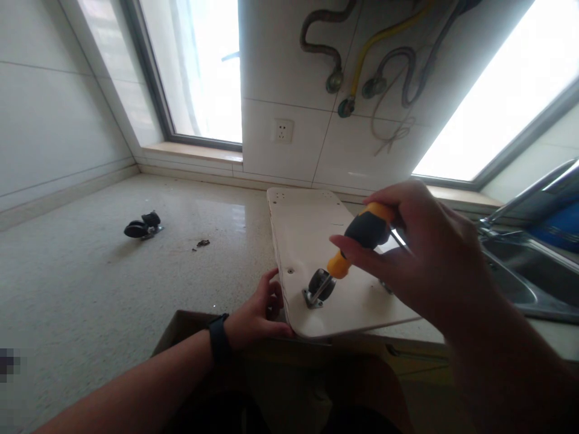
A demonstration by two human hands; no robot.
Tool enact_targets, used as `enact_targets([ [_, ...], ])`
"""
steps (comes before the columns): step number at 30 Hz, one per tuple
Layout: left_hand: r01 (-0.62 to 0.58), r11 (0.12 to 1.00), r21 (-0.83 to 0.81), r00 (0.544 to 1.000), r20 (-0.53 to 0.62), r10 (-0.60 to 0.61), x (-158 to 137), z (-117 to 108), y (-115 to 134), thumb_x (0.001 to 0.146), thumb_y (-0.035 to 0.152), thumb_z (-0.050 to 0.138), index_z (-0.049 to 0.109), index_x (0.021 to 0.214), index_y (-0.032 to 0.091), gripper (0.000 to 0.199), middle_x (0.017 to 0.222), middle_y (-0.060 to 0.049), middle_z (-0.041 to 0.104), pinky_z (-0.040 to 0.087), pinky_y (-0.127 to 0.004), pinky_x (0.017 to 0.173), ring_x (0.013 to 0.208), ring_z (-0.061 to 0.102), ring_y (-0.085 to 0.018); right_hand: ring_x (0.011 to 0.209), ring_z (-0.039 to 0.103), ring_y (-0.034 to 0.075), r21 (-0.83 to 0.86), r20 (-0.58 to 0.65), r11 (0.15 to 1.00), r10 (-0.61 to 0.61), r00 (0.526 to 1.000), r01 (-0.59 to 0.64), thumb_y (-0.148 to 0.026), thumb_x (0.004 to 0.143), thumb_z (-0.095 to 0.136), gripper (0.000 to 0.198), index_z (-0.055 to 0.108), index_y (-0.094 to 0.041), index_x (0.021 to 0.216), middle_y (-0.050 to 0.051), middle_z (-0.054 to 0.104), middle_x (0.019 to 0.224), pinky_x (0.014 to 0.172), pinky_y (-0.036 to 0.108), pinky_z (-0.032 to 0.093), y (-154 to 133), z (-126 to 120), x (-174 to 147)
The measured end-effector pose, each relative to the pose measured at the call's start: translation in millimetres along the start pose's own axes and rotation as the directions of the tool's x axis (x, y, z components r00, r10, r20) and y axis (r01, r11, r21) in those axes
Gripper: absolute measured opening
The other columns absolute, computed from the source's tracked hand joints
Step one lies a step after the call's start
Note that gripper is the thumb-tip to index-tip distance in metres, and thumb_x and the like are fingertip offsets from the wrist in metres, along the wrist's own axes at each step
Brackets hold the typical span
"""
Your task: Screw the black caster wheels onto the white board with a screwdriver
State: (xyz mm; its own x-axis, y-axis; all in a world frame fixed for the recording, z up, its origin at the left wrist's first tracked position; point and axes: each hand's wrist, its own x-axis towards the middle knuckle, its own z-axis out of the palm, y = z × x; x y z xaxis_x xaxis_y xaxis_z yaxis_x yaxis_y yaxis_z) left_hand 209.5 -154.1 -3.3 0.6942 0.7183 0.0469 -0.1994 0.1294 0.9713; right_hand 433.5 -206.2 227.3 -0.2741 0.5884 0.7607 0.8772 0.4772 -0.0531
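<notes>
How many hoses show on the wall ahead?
3: a grey-brown hose at left, a yellow hose in the middle and a dark grey hose at right. The top edge cuts them off; more could lie beyond.

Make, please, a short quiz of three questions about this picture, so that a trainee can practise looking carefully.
1. Which hand holds the screwdriver?
2. True or false: the left hand is on the wall socket.
3. What lies on the counter, left of the white board in the picture? A: a cup. B: black wheels. C: a hammer.

Key:
1. The right hand.
2. False; it is at the edge of the board.
3. B.
</notes>
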Motion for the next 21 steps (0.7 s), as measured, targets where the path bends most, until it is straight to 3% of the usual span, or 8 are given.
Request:
enact_targets([
  [2, 0.003, 1.000, -0.004, 1.000, -0.003, -0.003, 0, 0, 1, 0.068, 0.036, 0.098, 0.014, 0.163, 0.040, 0.127, 0.152, -0.016, 0.047, 0.049, -0.054, 0.101, 0.121, 0.061, -0.033, 0.064, 0.058, 0.019, -0.008, 0.011, 1.000, -0.002, 1.000, 0.002, -0.043, 0.087, 0.078, 0.029, 0.059, -0.025, 0.102, 0.003, 0.062, 0.082, 0.052, 0.034, 0.049, -3, 3, -2],
  [4, 0.000, 1.000, 0.009, 1.000, -0.006, 0.000, 0, 0, 0, 0.068, 0.038, 0.098, 0.013, 0.164, 0.040, 0.127, 0.152, -0.016, 0.048, 0.049, -0.055, 0.101, 0.121, 0.061, -0.033, 0.077, 0.067, 0.023, 0.091, 0.112, 0.995, 0.037, 0.993, -0.047, -0.036, 0.094, 0.069, 0.028, 0.060, -0.025, 0.118, 0.007, 0.068, 0.096, 0.063, 0.037, 0.056, -3, 3, -3],
  [8, 0.011, 1.000, 0.025, 1.000, -0.005, -0.011, 1, -1, -1, 0.069, 0.039, 0.097, 0.012, 0.165, 0.041, 0.129, 0.150, -0.016, 0.049, 0.050, -0.055, 0.100, 0.120, 0.062, -0.033, 0.105, 0.073, 0.026, 0.393, 0.357, 0.904, 0.018, 0.934, -0.168, -0.022, 0.098, 0.057, 0.052, 0.048, -0.029, 0.149, 0.009, 0.070, 0.125, 0.076, 0.038, 0.064, 4, -7, 0],
  [12, 0.012, 0.999, 0.031, 1.000, 0.018, -0.012, 2, 1, 1, 0.061, 0.030, 0.102, 0.011, 0.165, 0.041, 0.139, 0.157, -0.017, 0.044, 0.048, -0.059, 0.105, 0.125, 0.061, -0.035, 0.111, 0.073, 0.021, 0.534, 0.410, 0.832, -0.099, 0.907, -0.151, -0.022, 0.099, 0.061, 0.048, 0.055, -0.032, 0.145, 0.004, 0.072, 0.129, 0.087, 0.036, 0.064, 13, -13, 6],
  [16, 0.000, 1.000, 0.020, 1.000, -0.016, 0.000, 2, 7, 2, 0.060, 0.021, 0.101, 0.015, 0.164, 0.039, 0.136, 0.157, -0.017, 0.045, 0.045, -0.060, 0.111, 0.131, 0.059, -0.036, 0.088, 0.073, 0.020, 0.302, 0.255, 0.952, -0.032, 0.966, -0.048, -0.044, 0.088, 0.080, 0.035, 0.069, -0.032, 0.119, 0.001, 0.075, 0.104, 0.071, 0.034, 0.061, 10, -9, 10],
  [18, -0.011, 1.000, 0.019, 0.999, -0.042, 0.012, 2, 8, 1, 0.061, 0.020, 0.101, 0.017, 0.164, 0.038, 0.134, 0.154, -0.017, 0.049, 0.044, -0.060, 0.112, 0.132, 0.059, -0.036, 0.075, 0.068, 0.019, 0.140, 0.163, 0.989, -0.066, 0.984, 0.044, -0.052, 0.084, 0.082, 0.035, 0.071, -0.025, 0.105, 0.002, 0.073, 0.091, 0.063, 0.034, 0.056, 5, -7, 11],
  [19, -0.011, 1.000, 0.026, 0.999, -0.050, 0.013, 2, 9, 0, 0.061, 0.021, 0.102, 0.017, 0.164, 0.037, 0.134, 0.154, -0.017, 0.050, 0.045, -0.059, 0.111, 0.132, 0.059, -0.037, 0.074, 0.066, 0.019, 0.090, 0.150, 0.993, -0.089, 0.985, 0.076, -0.053, 0.086, 0.079, 0.035, 0.071, -0.023, 0.103, 0.003, 0.072, 0.089, 0.064, 0.035, 0.056, 3, -8, 11],
  [21, -0.010, 0.999, 0.045, 0.998, -0.068, 0.013, 1, 8, -3, 0.062, 0.023, 0.101, 0.016, 0.164, 0.037, 0.134, 0.153, -0.017, 0.051, 0.047, -0.059, 0.109, 0.129, 0.061, -0.037, 0.084, 0.070, 0.021, 0.109, 0.202, 0.990, -0.109, 0.973, 0.088, -0.044, 0.095, 0.070, 0.033, 0.069, -0.021, 0.119, 0.007, 0.073, 0.101, 0.072, 0.037, 0.058, 3, -10, 12],
])
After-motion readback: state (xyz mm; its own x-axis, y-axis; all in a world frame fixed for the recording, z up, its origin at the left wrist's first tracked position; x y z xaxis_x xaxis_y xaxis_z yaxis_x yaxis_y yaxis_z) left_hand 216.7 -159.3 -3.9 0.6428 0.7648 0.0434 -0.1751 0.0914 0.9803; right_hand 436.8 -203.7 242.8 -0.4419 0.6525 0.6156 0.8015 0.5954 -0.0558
